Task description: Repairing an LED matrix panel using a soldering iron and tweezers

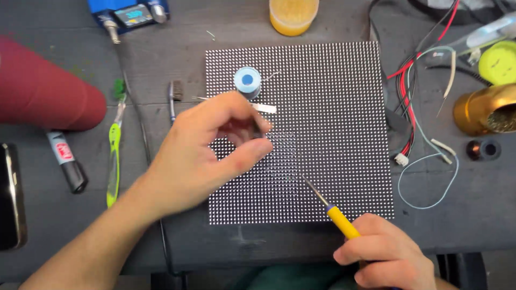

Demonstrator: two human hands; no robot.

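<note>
Near the middle of the frame, on the dark surface point(473, 215), lay a flat square panel point(333, 134) full of tiny white dots. It looked stiff and thin, and its little dots looked easy to break, so holding it by the edges seemed safest. The left hand point(199, 156) hovered over it with thumb and fingers point(252, 121) pinched together on something small and dark that was hard to make out. The right hand point(387, 252), at the bottom right, had its fingers wrapped tight around a yellow-handled soldering iron point(336, 212), its thin tip touching the panel. A blue spool of solder point(248, 81) sat on the panel's upper left part. Red and white wires point(414, 96) tangled at the right, close to the panel's edge. A green brush point(114, 156) and a marker point(67, 161) lay at the left.
</note>
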